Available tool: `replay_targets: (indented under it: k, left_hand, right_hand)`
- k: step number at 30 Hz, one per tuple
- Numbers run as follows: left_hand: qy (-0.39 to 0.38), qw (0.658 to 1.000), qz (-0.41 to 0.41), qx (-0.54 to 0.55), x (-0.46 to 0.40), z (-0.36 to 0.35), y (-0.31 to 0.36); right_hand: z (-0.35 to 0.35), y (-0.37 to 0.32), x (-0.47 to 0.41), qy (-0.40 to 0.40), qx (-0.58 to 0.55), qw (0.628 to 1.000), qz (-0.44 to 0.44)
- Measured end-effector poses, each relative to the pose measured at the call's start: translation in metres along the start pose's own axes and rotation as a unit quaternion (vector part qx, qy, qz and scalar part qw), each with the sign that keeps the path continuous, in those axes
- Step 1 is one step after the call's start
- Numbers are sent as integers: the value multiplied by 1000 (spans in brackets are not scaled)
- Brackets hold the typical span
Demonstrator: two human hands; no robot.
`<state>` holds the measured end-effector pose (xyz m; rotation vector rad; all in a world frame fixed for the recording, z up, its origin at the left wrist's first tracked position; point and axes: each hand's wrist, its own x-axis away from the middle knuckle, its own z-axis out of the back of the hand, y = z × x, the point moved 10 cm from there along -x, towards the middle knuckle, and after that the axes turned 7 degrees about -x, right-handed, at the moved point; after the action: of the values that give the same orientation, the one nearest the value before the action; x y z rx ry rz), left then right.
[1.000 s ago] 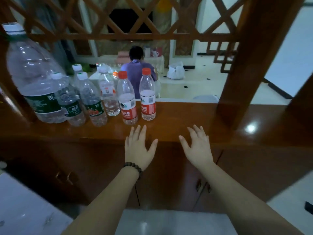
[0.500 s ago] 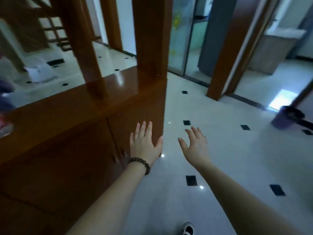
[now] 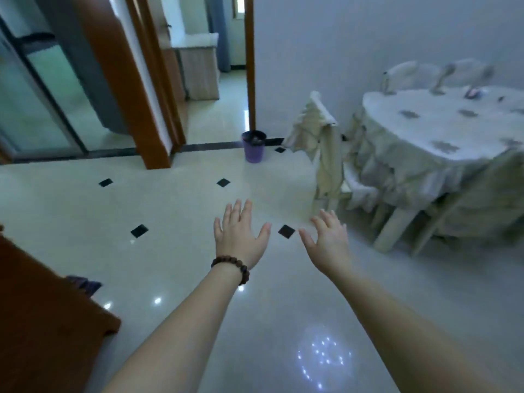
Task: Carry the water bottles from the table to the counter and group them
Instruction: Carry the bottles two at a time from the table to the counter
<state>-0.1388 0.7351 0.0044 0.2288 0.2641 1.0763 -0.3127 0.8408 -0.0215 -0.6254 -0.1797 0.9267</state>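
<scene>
Both hands are hanging empty over the floor (image 3: 175,211), fingers spread: left hand (image 3: 239,236), right hand (image 3: 329,243). Table (image 3: 425,131) is sitting ahead at right.

a pale glossy tiled floor (image 3: 175,222) with small black diamond insets is spreading across the room, reflecting ceiling lights. a purple bin (image 3: 254,146) is standing on it by the doorway. at right, a round table (image 3: 442,129) under a white patterned cloth is standing on the floor, carrying blurred clear bottles (image 3: 411,78) near its far edge.
</scene>
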Motion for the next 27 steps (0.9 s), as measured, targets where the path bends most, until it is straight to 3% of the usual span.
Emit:
replay_targets:
  k: [6,13,27]
  left_hand:
    - [-30,993,-109,23,-33,-61,189]
    - [-71,971,-224,49,-36,-116,365]
    - [-110,931,-345,40,-80,-207,578]
  right_hand:
    - [112,153,-22,70,12,992,-105]
    - [219,286,-12,144,8,970,-197]
    - [310,453,-33,199,26,932,-303]
